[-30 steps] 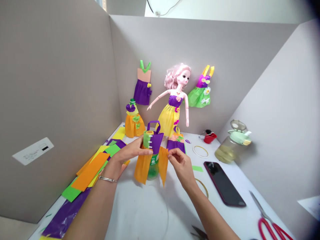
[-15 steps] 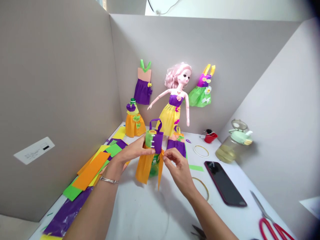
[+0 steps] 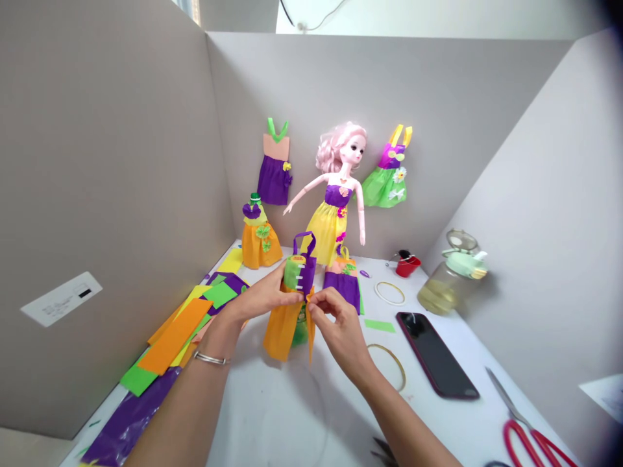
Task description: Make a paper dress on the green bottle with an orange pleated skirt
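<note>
A small green bottle stands on the white table, wrapped in a doll dress. The dress has a green and purple bodice with white strips over its join and a purple strap loop on top. My left hand is wrapped around the bodice from the left, thumb in front. An orange skirt piece hangs from the waist, parted at the front with the bottle showing between. At the right side of the waist my right hand pinches the top of the orange skirt's edge between thumb and fingertips.
Coloured sheets lie to the left. A pink-haired doll, a dressed bottle and small dresses stand or hang behind. To the right are a phone, a jug, gold ring and red-handled scissors.
My right hand has moved slightly left, bringing the orange skirt edge closer against the bodice's waist. My left hand keeps its hold. The view has shifted a little.
</note>
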